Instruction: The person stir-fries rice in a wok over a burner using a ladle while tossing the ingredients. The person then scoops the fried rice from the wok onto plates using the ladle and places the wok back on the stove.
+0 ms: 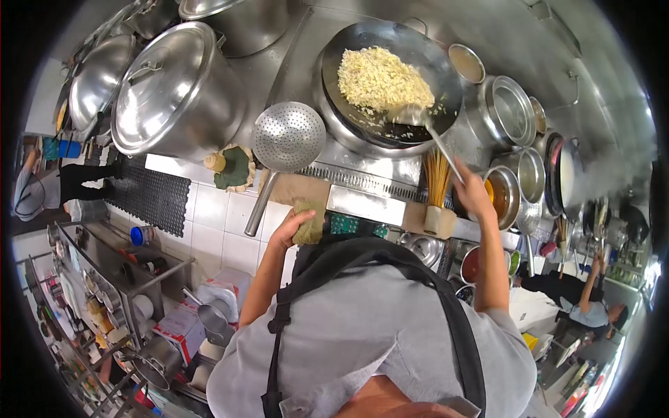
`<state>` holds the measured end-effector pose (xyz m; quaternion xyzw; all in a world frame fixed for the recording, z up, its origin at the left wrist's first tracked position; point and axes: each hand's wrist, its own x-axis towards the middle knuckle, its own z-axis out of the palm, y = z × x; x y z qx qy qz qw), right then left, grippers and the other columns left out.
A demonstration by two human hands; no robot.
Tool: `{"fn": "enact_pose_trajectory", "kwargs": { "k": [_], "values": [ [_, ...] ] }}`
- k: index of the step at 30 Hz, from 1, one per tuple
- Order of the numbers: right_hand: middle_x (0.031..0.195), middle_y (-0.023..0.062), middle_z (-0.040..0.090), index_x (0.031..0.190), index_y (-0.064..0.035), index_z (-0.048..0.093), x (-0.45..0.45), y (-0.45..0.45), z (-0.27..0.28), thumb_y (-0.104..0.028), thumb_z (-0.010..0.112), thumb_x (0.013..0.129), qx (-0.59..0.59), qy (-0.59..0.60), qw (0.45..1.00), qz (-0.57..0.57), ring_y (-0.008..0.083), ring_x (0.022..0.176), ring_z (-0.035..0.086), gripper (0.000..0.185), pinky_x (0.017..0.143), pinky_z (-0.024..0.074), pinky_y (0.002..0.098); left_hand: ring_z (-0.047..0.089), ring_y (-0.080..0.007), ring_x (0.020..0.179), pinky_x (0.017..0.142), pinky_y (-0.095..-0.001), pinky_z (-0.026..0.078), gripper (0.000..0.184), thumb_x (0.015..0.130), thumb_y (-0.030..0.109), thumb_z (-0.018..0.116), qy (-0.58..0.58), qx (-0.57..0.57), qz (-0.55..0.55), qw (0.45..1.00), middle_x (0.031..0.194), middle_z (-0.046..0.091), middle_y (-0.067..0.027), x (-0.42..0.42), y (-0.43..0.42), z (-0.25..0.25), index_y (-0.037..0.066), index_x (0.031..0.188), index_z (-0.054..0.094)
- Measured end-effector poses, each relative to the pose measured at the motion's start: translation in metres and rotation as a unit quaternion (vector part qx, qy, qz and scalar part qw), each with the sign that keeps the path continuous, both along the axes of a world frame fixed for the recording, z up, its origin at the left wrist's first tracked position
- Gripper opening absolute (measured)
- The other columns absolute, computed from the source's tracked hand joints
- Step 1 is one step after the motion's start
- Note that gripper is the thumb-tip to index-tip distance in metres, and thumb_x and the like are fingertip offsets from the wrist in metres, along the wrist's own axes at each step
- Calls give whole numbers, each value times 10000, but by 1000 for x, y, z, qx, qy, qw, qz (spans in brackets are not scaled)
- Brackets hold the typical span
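A large black wok (446,73) sits on the range, holding a heap of pale yellow, finely chopped food (383,78) that looks like fried rice or egg. My right hand (475,189) is wrapped round the long handle of a metal wok ladle (411,115), whose bowl rests in the wok at the food's lower edge. Closed on a folded greenish-brown cloth (307,224), my left hand (291,226) is in front of the range's edge. A perforated skimmer (288,137) lies left of the wok, its handle pointing toward me. Beside my right hand stands a bamboo wok brush (436,177).
Big lidded steel pots (167,87) stand at the left. Several metal bowls crowd the right, among them a steel bowl (512,111) and one with orange liquid (498,193). A co-worker (589,306) is at the far right; another person (49,188) stands far left.
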<state>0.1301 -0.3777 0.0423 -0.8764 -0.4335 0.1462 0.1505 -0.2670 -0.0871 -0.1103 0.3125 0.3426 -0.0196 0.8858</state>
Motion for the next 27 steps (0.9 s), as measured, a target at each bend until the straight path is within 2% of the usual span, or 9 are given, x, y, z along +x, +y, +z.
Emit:
{"fn": "enact_pose_trajectory", "kwargs": {
  "k": [6,9,11,13,16,18,22,24,27],
  "values": [
    [1366,315,534,1439,77,416,33,29,13,-112,533,951,80,40,986,-137,390,1306,522,536,1091,413,411,689,-269,1024,839,-417,591,511,971,354,590,-65,-72,-22,995,1152,675,-157,45,1,24,15,1348,524],
    [1019,264,706,1413,44,447,57,66,-71,-150,521,964,123,-80,965,-216,354,831,697,495,776,546,459,654,-303,1087,897,-502,556,591,959,513,552,-80,-117,37,989,1207,653,-150,114,3,29,60,1339,543],
    [628,94,589,1324,39,498,24,109,-69,-142,523,961,147,217,920,-292,190,483,593,406,422,482,366,648,-312,1084,880,-543,545,564,950,541,553,-54,-123,33,990,1199,651,-135,158,6,56,89,1289,565],
    [653,103,602,1367,70,451,-25,119,-39,-119,544,942,167,273,920,-224,239,512,608,474,468,506,397,647,-320,1065,860,-560,542,508,949,522,561,-25,-108,16,994,1158,653,-130,204,18,82,99,1229,576],
    [721,275,609,1494,5,346,-55,82,-47,-65,551,924,238,-28,970,-52,448,613,609,610,602,494,514,651,-331,1016,825,-560,550,372,937,393,602,10,-107,17,994,1069,650,-134,250,21,70,94,1158,573],
    [745,316,603,1519,-6,302,-91,73,-25,-54,562,912,207,-6,973,-103,505,670,595,661,639,478,542,668,-334,891,698,-525,578,233,892,192,621,8,-71,40,997,1004,642,-134,266,17,49,80,1092,579],
    [793,307,612,1541,-36,278,-92,66,-98,-30,580,914,78,13,990,-117,445,639,593,696,620,468,505,677,-313,734,551,-478,572,167,852,95,602,1,-69,86,994,874,641,-146,255,-3,50,32,1006,585],
    [1041,269,659,1527,3,314,-94,65,-25,-51,555,945,108,85,989,-52,225,732,614,633,702,503,365,674,-304,698,527,-465,561,130,838,53,598,-5,-74,98,992,840,637,-142,226,-4,79,33,966,588],
    [1364,214,578,1510,46,330,-115,32,73,-66,508,972,64,242,968,-21,104,946,571,578,837,482,269,682,-299,700,502,-458,548,92,845,50,590,-24,-68,66,995,831,640,-138,192,1,114,34,935,604]
  ]
}}
